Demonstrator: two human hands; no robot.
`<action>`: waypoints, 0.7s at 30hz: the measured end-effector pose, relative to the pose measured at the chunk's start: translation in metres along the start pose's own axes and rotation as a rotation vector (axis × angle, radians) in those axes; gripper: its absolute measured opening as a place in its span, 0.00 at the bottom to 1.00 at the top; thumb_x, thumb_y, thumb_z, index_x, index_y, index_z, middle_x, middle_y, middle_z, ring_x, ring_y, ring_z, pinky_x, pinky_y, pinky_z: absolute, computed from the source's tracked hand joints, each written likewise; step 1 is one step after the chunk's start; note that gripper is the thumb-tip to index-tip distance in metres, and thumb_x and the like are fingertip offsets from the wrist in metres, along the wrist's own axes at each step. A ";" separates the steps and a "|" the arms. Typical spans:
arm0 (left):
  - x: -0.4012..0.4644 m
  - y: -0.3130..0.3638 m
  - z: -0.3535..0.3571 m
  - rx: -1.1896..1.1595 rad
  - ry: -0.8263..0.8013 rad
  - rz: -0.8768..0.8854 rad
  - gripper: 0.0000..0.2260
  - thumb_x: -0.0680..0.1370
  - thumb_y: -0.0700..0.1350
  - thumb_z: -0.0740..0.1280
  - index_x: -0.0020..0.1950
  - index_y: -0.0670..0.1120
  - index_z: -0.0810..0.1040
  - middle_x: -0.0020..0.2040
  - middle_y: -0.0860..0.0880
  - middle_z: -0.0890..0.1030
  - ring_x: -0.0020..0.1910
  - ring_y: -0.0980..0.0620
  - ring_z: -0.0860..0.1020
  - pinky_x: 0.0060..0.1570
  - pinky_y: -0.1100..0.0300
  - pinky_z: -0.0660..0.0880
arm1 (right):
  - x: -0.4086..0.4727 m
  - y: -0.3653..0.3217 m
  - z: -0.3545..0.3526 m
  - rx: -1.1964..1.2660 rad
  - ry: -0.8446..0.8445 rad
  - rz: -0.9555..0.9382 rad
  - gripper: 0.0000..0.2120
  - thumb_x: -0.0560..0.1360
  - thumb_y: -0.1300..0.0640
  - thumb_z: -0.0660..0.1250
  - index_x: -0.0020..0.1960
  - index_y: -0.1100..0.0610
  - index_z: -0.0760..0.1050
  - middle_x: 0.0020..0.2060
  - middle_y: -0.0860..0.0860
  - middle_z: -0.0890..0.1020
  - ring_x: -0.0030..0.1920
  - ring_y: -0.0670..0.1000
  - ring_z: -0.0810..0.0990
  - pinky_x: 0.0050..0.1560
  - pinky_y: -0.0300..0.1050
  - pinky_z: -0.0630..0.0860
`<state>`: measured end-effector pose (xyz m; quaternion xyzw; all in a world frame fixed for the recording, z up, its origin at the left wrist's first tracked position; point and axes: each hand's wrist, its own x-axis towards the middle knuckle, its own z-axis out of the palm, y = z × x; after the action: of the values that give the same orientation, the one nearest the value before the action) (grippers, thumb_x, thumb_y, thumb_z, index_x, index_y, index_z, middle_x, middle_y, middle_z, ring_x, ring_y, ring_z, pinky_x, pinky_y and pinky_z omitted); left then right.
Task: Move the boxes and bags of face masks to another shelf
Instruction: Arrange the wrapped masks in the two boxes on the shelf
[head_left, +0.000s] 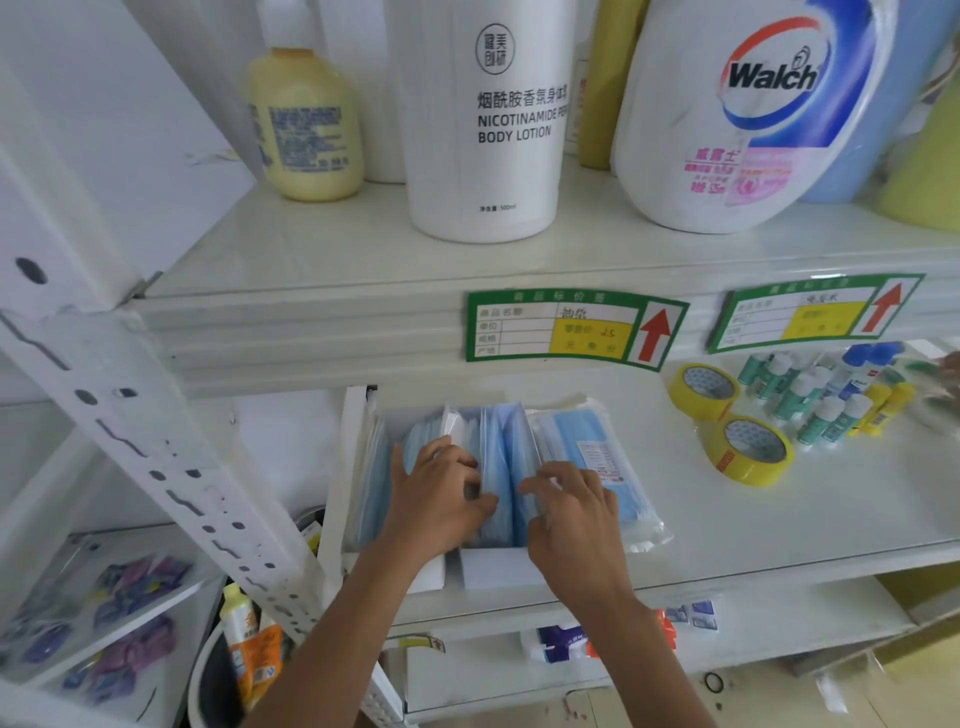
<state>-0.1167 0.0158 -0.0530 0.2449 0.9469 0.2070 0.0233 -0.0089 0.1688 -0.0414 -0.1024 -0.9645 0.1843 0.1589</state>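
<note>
1. The bags of face masks (498, 462), blue masks in clear plastic, stood on edge in a row at the left end of the middle shelf (779, 525), packed inside open white boxes (493, 569) at the shelf's front edge.
2. One further mask bag (597, 457) lay tilted against the right side of the row, its printed label facing up.
3. The left hand (434, 499) rested on the upright bags, fingers curled down between them and gripping a packet near the middle of the row.
4. The right hand (571, 519) lay just beside it, fingers bent over the tops of the bags on the right and pinching their edges; the two hands were near each other but apart.
5. Two rolls of yellow tape (748, 452) and a cluster of glue sticks (821, 400) stood farther right on the same shelf.
6. On the upper shelf (337, 249) stood a white body lotion bottle (488, 119), a yellow bottle (304, 124) and a Walch detergent jug (737, 114).
7. Green price labels (571, 327) were fixed to the upper shelf's front edge.
</note>
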 end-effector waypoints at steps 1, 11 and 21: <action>0.000 0.001 0.000 -0.007 0.008 -0.004 0.14 0.73 0.62 0.65 0.42 0.54 0.84 0.60 0.63 0.76 0.75 0.56 0.60 0.74 0.33 0.40 | 0.000 0.003 -0.001 -0.037 -0.029 0.023 0.18 0.73 0.61 0.67 0.60 0.46 0.81 0.65 0.46 0.75 0.66 0.53 0.70 0.65 0.50 0.66; -0.007 0.025 0.004 0.006 0.093 -0.055 0.16 0.74 0.62 0.63 0.32 0.53 0.72 0.52 0.58 0.78 0.76 0.53 0.62 0.76 0.36 0.48 | -0.002 0.003 0.005 0.125 -0.083 0.105 0.20 0.77 0.58 0.65 0.68 0.49 0.73 0.65 0.49 0.74 0.61 0.53 0.75 0.63 0.49 0.72; -0.007 0.030 0.014 0.010 0.109 -0.101 0.23 0.75 0.66 0.58 0.39 0.49 0.80 0.54 0.55 0.79 0.78 0.51 0.59 0.78 0.40 0.46 | 0.014 0.000 0.003 0.131 -0.189 0.242 0.28 0.74 0.48 0.72 0.69 0.44 0.65 0.54 0.49 0.70 0.46 0.53 0.75 0.44 0.47 0.75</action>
<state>-0.0949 0.0417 -0.0539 0.1852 0.9590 0.2137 -0.0194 -0.0227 0.1710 -0.0400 -0.1896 -0.9416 0.2736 0.0503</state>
